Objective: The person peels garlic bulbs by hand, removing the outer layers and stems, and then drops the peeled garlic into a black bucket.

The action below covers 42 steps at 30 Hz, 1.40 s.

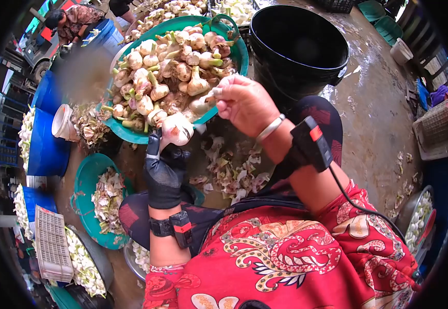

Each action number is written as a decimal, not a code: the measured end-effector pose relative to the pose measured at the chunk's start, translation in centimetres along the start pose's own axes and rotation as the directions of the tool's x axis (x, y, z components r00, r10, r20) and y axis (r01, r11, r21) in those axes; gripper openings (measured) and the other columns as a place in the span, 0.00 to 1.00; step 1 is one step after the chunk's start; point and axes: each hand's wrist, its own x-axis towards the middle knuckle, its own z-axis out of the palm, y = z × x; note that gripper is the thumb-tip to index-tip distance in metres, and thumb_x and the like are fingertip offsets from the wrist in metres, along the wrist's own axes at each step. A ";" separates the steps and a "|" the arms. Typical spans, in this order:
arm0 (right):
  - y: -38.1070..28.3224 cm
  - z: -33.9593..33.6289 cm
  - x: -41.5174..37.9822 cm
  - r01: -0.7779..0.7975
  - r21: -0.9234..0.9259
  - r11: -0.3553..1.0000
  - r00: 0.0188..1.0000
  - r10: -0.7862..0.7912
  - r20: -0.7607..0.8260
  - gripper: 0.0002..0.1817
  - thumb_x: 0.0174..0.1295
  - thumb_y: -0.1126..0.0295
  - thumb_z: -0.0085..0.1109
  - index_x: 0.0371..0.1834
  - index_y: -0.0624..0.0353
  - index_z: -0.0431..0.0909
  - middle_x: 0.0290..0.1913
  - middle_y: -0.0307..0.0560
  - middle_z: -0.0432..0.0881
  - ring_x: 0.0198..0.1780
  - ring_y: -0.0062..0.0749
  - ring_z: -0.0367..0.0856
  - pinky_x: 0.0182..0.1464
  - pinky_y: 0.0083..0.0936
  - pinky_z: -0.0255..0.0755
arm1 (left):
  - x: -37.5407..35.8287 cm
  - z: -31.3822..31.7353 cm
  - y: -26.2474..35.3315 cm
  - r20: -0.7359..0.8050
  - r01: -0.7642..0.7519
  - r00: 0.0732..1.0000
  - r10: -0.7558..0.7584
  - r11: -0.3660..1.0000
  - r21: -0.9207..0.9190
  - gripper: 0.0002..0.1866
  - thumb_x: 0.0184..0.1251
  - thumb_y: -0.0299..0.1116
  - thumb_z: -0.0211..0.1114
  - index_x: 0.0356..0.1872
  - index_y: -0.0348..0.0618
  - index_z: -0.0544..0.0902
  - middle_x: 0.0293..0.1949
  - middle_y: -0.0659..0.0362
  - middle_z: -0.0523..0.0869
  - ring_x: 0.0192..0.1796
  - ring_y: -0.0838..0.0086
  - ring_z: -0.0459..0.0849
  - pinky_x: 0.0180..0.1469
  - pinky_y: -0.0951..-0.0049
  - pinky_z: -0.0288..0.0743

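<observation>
My left hand [166,170], in a black glove, grips a garlic bulb [177,130] by its stem end, the white and purple head pointing up. It is held at the near rim of a green basin [131,135] heaped with garlic bulbs [183,67] that have cut stems. My right hand [247,103], bare with a bracelet at the wrist, is raised just right of that bulb, apart from it. Its fingers are pinched together; a small white patch shows at the tips, and I cannot make out what it is. Papery garlic skins [234,167] lie below, between my legs.
A large black bucket [299,51] stands beyond my right hand. To the left are a green tub [82,198] of peelings, blue tubs [48,139] and a plastic crate [53,242]. A metal bowl of peeled garlic [419,221] is at the right. Another person [77,23] works at the far left.
</observation>
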 end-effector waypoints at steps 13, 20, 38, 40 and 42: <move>3.2 1.6 -1.8 0.340 -0.850 0.401 0.932 -0.264 0.248 0.07 0.57 0.73 0.65 0.31 0.59 0.75 0.23 0.32 0.75 0.25 0.12 0.71 0.25 0.16 0.65 | 0.0 1.6 -1.4 0.202 -0.348 0.935 0.293 0.637 0.688 0.17 0.75 0.38 0.48 0.56 0.43 0.77 0.37 0.59 0.83 0.31 0.77 0.80 0.33 0.75 0.78; -1.6 1.2 0.8 0.037 -0.638 0.769 0.999 -0.040 0.009 0.09 0.54 0.75 0.62 0.38 0.65 0.80 0.31 0.47 0.83 0.29 0.29 0.81 0.36 0.25 0.78 | 0.2 1.2 -1.1 0.158 -0.319 0.945 0.285 0.711 0.626 0.17 0.76 0.35 0.46 0.55 0.40 0.78 0.36 0.60 0.82 0.28 0.77 0.79 0.32 0.77 0.76; 3.8 0.0 -2.6 -0.260 -0.082 0.962 0.949 0.271 0.164 0.22 0.59 0.58 0.67 0.50 0.60 0.77 0.43 0.40 0.80 0.41 0.20 0.79 0.42 0.20 0.77 | -0.7 3.5 -0.2 0.255 -0.190 0.966 0.052 0.811 0.554 0.30 0.63 0.21 0.61 0.67 0.37 0.65 0.50 0.58 0.80 0.51 0.74 0.79 0.55 0.74 0.73; 3.8 0.0 -2.4 -0.245 -0.077 0.966 0.958 0.253 0.133 0.21 0.60 0.57 0.66 0.48 0.60 0.78 0.41 0.40 0.81 0.39 0.20 0.79 0.40 0.19 0.77 | -1.0 3.8 -0.5 0.266 -0.170 0.964 0.030 0.837 0.520 0.30 0.63 0.21 0.60 0.68 0.37 0.64 0.53 0.58 0.79 0.54 0.74 0.77 0.57 0.74 0.72; 3.7 -0.5 -2.0 -0.203 -0.411 0.889 0.975 0.224 0.003 0.17 0.64 0.61 0.61 0.46 0.64 0.78 0.39 0.44 0.82 0.35 0.22 0.81 0.37 0.20 0.79 | -1.2 4.2 -1.1 0.280 -0.147 0.960 0.005 0.861 0.487 0.31 0.63 0.20 0.60 0.68 0.38 0.63 0.56 0.57 0.77 0.56 0.74 0.76 0.58 0.73 0.71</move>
